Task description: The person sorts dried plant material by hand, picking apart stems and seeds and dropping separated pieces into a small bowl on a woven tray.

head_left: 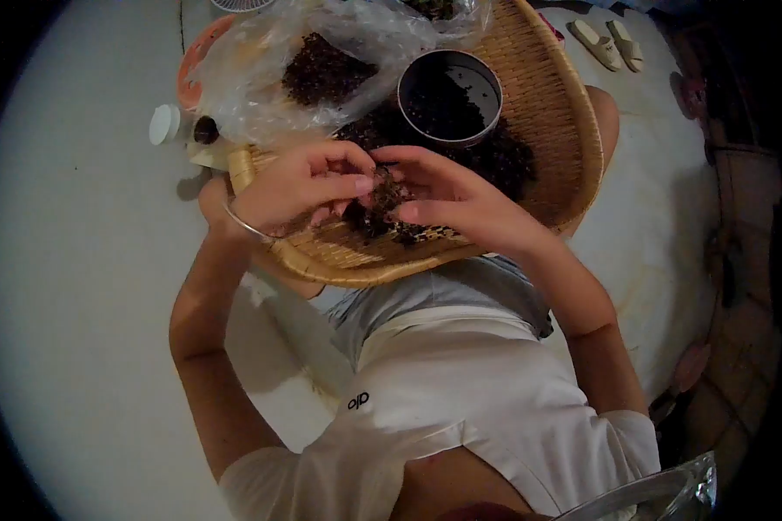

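Observation:
Over the near part of a woven basket [573, 165], my left hand [308, 187], with a bangle at the wrist, pinches a clump of brown, dried-looking material [381, 195]. The fingers of my right hand [447, 191] curl around the clump's other side, thumb against it. Both hands' fingertips nearly meet there. Dark loose pieces [508, 165] lie in the basket beneath and beyond my hands. A round tin [482, 82], partly filled with similar dark bits, stands on them. Left of the tin, a clear plastic bag [243, 95] holds more reddish-brown pieces [326, 69].
The basket rests across my legs. To its left are a white cap or small container [164, 124] and a small dark round object [206, 130]. An orange rim [191, 65] shows behind the bag. Slippers [595, 45] lie at the upper right.

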`<state>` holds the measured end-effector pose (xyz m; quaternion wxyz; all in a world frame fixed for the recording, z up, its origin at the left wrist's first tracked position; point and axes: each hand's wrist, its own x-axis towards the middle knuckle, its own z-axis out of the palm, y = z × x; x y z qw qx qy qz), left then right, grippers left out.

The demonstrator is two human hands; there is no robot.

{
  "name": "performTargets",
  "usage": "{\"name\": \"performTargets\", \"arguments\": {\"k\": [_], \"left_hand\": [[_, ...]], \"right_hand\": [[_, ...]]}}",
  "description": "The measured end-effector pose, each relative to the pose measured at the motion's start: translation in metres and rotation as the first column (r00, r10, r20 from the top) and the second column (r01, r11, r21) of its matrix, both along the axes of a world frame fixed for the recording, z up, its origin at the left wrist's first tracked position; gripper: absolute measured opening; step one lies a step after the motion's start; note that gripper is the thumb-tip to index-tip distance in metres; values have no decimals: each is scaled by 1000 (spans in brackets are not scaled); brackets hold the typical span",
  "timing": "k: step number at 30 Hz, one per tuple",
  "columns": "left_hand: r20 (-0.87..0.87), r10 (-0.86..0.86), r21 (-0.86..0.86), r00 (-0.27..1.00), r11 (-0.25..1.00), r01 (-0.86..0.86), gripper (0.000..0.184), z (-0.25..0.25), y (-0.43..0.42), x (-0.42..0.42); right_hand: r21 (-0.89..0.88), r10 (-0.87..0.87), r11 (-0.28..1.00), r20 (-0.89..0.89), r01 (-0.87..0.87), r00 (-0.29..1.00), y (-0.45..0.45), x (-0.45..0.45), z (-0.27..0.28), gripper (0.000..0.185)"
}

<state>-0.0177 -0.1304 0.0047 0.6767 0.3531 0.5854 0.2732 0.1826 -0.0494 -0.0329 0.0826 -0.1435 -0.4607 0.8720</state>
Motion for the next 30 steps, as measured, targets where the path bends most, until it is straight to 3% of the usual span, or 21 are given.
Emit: {"name": "performTargets", "arguments": {"k": [3,6,7,10,12,14,15,17,27,29,30], "left_hand": [[19,7,-4,1000,1000,-7,20,0,-5,2],[42,6,-1,999,1000,-6,23,-2,-8,3],[32,81,24,996,996,-82,25,-6,-9,5],[-26,152,71,988,986,-150,30,-11,-14,12],[-76,151,96,986,985,-143,33,-9,-20,22],[-454,229,502,861,864,35,36,-7,-26,37],[-454,228,501,861,865,35,36,-5,-27,41],[-746,265,570,611,729,379,34,0,-27,45],[-617,307,641,725,731,236,16,-7,-28,45],[-532,236,490,813,869,69,13,2,-29,45],[-533,234,490,813,869,71,13,0,-29,44]], "right_hand": [[11,34,999,111,-35,993,1,-2,-7,39],[-97,25,995,99,-16,995,1,1,-16,36],[-96,23,995,104,-13,994,0,1,-16,36],[-197,-62,977,124,86,990,-2,0,-16,32],[-324,-246,909,93,263,965,-6,-2,-21,30],[-347,-262,892,131,291,956,-7,-3,-21,31],[-368,-274,874,166,317,947,-7,-3,-21,32],[-382,-280,866,163,322,946,-9,-4,-25,32],[-368,-307,852,226,373,925,-14,-4,-15,29],[-413,-314,838,170,357,934,-14,-6,-20,29],[-455,-322,824,114,338,940,-14,-6,-21,29]]}}
